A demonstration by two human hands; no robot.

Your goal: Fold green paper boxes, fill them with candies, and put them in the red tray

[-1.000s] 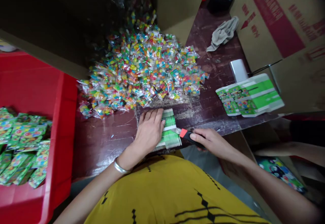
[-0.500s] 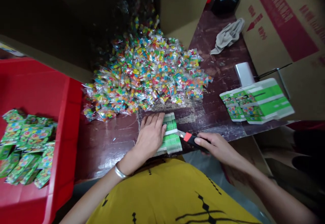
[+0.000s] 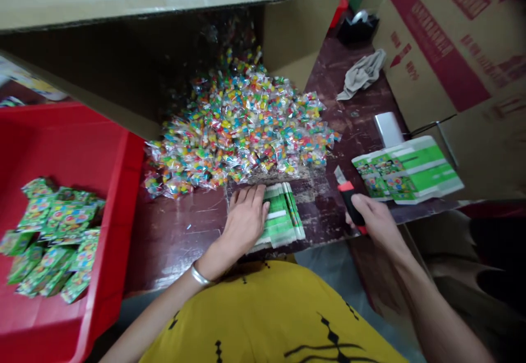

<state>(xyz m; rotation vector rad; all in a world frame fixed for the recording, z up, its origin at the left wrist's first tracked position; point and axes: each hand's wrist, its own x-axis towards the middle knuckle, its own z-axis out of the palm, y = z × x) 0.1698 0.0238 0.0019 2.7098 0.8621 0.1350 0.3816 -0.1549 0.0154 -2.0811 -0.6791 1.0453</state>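
Observation:
My left hand (image 3: 245,217) lies flat, fingers together, on a stack of flattened green and white cartons (image 3: 283,217) at the near edge of the dark table (image 3: 181,231). The stack has fanned out to the right. My right hand (image 3: 376,220) is closed round a black and red utility knife (image 3: 348,197), blade pointing away from me, held to the right of the stack and apart from it. Behind the stack spreads a heap of small clear bags of coloured candy (image 3: 238,127).
A red bin (image 3: 110,187) at left holds several green printed packs (image 3: 53,231). Another bundle of flat green cartons (image 3: 409,170) lies at right beside a white block (image 3: 388,129). A grey rag (image 3: 364,72), a tape dispenser (image 3: 357,23) and large cardboard boxes (image 3: 447,50) stand behind.
My right hand has drawn the knife away from the stack to the right and turned its blade up. The stack's sheets have fanned out. My left hand stays put.

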